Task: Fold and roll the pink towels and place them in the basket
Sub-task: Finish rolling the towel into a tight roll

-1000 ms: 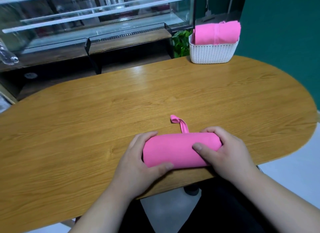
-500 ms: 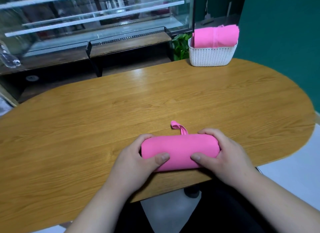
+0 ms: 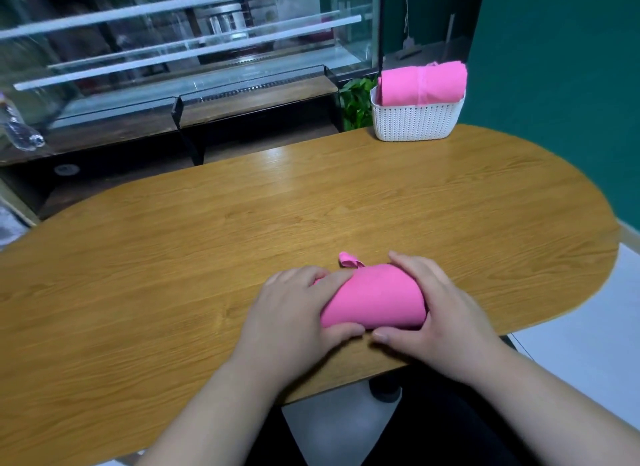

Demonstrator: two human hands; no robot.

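Far left, on a dark ledge: a clear crumpled plastic bottle (image 3: 20,133). Behind it and to the right, a glass-fronted display case (image 3: 173,42) with pale horizontal shelves, all blurred. In front, spanning nearly the whole width, a long oval wooden table (image 3: 173,257) with yellow-brown grain. Near the table's close edge, around the middle, the left hand (image 3: 291,320), curled round the left end of a rolled pink towel (image 3: 377,299): fingers draped over the top of the roll, thumb tucked along its near underside in a firm wrap. Resting on the tabletop between both hands, the roll itself, lying crosswise at a slight slant, thick and smooth. Poking out from its far side, a small pink fabric loop (image 3: 349,259), down against the wood. On the right end of the roll, the right hand (image 3: 440,313), likewise closed round it, fingers bent over the far top, thumb stretched along the near side, its tip close to the left thumb's. Farther back, beyond the table's far edge, a green leafy plant (image 3: 356,101). Just beside it to the right, standing at the far edge of the table and well apart from the hands, a white woven-pattern plastic basket (image 3: 415,122). Inside, rising above the rim, a second pink towel (image 3: 422,84), rolled and lying lengthwise. Behind, filling the far right, a plain dark green wall (image 3: 554,67).
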